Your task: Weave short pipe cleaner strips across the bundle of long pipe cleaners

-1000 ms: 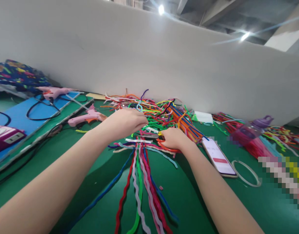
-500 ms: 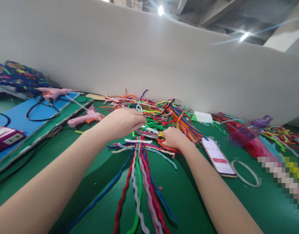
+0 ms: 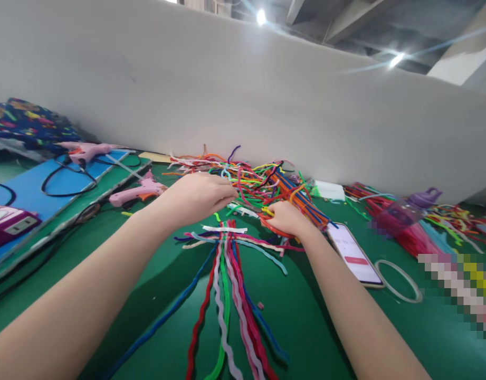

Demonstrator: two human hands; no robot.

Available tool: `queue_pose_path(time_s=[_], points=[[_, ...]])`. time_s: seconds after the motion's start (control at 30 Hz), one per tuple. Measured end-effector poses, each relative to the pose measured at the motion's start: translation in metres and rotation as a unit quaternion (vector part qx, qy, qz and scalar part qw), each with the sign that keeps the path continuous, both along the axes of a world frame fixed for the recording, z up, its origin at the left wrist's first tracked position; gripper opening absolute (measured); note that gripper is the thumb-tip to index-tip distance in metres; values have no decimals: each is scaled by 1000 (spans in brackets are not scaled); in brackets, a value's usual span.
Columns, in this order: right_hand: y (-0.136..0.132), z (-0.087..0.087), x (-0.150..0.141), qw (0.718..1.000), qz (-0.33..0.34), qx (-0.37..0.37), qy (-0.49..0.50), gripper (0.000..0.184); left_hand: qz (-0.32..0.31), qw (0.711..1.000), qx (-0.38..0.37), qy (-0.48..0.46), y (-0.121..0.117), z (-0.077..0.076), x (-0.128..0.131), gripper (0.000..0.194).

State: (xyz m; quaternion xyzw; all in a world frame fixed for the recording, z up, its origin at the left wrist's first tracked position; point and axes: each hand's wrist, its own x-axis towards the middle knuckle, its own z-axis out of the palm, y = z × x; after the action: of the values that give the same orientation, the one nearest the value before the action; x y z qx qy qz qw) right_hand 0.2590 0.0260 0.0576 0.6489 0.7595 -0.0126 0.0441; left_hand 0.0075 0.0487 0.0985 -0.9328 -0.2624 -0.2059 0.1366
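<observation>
Below the two hands, crossed fuzzy stems (image 3: 226, 295) fan out over the green worktop (image 3: 317, 327). I see the right hand (image 3: 286, 216) curled around orange-handled scissors (image 3: 271, 227); the left hand (image 3: 199, 192) bends its fingers together, on what I cannot tell. Beyond both lies a tangled heap (image 3: 258, 184); right of them, a phone (image 3: 357, 257).
</observation>
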Motion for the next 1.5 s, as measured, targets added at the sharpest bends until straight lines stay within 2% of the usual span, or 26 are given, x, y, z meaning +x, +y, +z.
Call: queue_pose_path(time_s=[0.2, 0.4, 0.57, 0.7, 0.8, 0.87, 0.97, 1.03, 1.1, 1.2, 1.3, 1.4, 1.5], points=[[3, -1, 2, 994, -92, 57, 28, 38, 7, 999, 24, 32, 1, 1, 0, 32], [3, -9, -3, 985, -120, 115, 45, 38, 16, 999, 23, 28, 1, 0, 1, 32], [-3, -13, -8, 978, -102, 183, -14, 35, 3, 1000, 14, 26, 3, 1, -3, 33], [-9, -7, -13, 975, -103, 192, -42, 33, 15, 1000, 5, 24, -1, 7, -4, 34], [-16, 8, -19, 971, -71, 229, -4, 31, 32, 999, -18, 29, -8, 10, 0, 33], [-23, 19, -25, 968, -11, 243, 61, 28, 62, 996, -46, 38, -13, 7, 2, 33], [-35, 25, -40, 950, 48, 232, 206, 21, 105, 986, -105, 79, -21, -11, 6, 32], [-43, 17, -52, 934, 57, 199, 292, 24, 111, 982, -112, 104, -29, -27, 8, 34], [-53, 3, -63, 924, 62, 175, 335, 32, 118, 985, -81, 92, -41, -45, 10, 40], [-70, -23, -72, 928, 111, 126, 332, 45, 116, 991, -54, 28, -62, -69, 12, 46], [-85, -42, -74, 951, 107, 83, 278, 54, 101, 991, -84, -3, -76, -92, 12, 56], [-93, -52, -72, 967, 110, 68, 217, 55, 106, 988, -115, -20, -81, -112, 9, 66], [-94, -55, -70, 973, 122, 65, 183, 55, 111, 985, -127, -22, -81, -124, 4, 73]])
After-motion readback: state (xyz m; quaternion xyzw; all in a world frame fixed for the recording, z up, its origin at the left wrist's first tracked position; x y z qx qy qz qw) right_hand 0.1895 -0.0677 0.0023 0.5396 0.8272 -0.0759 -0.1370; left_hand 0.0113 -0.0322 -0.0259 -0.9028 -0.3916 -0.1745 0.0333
